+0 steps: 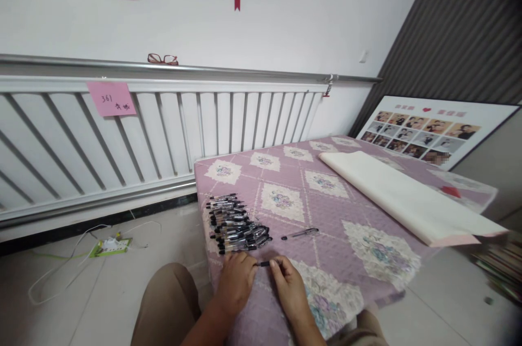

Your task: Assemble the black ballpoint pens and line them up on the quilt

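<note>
Both hands meet at the near left part of the table, just below a pile of pens. My left hand [236, 280] is closed around one end of a pen [264, 264], its fingers covering that end. My right hand [289, 282] pinches the other end between thumb and fingers. Only a short dark stretch of this pen shows between the hands. Several black-capped clear pens [232, 223] lie heaped together beyond my left hand. A single pen [299, 234] lies apart, to the right of the heap and beyond my right hand.
A purple flowered cloth covers the table [261, 291]. A large cream sheet [391, 193] lies across its right side, near a leaning photo board [424, 128]. Behind stands a white radiator [228, 117] with a pink note [111, 99]. A power strip [112, 247] with cables lies on the floor.
</note>
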`<state>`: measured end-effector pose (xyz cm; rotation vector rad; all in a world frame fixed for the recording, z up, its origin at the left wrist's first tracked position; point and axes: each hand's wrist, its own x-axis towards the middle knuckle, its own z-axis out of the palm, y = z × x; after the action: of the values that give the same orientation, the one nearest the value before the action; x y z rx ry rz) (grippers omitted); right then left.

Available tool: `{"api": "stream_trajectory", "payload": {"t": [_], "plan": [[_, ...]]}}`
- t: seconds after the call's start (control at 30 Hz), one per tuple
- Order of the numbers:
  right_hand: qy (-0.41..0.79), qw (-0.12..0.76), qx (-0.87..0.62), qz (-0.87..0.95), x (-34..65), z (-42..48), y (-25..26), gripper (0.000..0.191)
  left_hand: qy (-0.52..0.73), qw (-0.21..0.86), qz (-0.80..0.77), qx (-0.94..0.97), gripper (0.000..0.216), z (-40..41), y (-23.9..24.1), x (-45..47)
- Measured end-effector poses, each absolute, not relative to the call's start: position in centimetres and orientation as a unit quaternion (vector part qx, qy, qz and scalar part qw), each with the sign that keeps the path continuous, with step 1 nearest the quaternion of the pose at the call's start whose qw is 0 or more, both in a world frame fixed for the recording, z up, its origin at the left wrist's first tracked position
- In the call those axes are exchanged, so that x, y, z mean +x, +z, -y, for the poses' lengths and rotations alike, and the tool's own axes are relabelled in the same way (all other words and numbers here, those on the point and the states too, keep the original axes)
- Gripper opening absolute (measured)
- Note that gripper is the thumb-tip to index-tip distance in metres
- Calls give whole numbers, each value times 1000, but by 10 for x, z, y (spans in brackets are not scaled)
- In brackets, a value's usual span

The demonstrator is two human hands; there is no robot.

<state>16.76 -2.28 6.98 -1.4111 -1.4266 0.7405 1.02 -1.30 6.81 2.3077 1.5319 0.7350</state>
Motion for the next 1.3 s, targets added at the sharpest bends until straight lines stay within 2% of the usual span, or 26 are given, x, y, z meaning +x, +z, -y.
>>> {"api": "stream_trajectory", "payload": {"t": [0.2, 0.4, 0.8, 0.97, 1.13, 1.3], "plan": [[303, 471, -578, 594, 167, 23, 69, 30, 280, 152, -540, 779, 9, 13, 66, 10], [318, 504, -568, 568, 170, 21, 65, 27, 290, 169, -544, 769, 10, 14, 70, 10], [296, 480, -589, 578, 172, 20, 61, 25, 310, 183, -538, 762, 11, 14, 71, 9], [217, 497, -614, 574, 175, 7, 49, 29, 353, 198, -544, 735, 11, 9, 64, 7], [82, 437, -604, 661, 173, -18, 50, 27, 396, 219, -541, 709, 12, 6, 59, 5], [21, 380, -590, 712, 172, -30, 54, 40, 411, 229, -539, 699, 12, 4, 56, 5]]}}
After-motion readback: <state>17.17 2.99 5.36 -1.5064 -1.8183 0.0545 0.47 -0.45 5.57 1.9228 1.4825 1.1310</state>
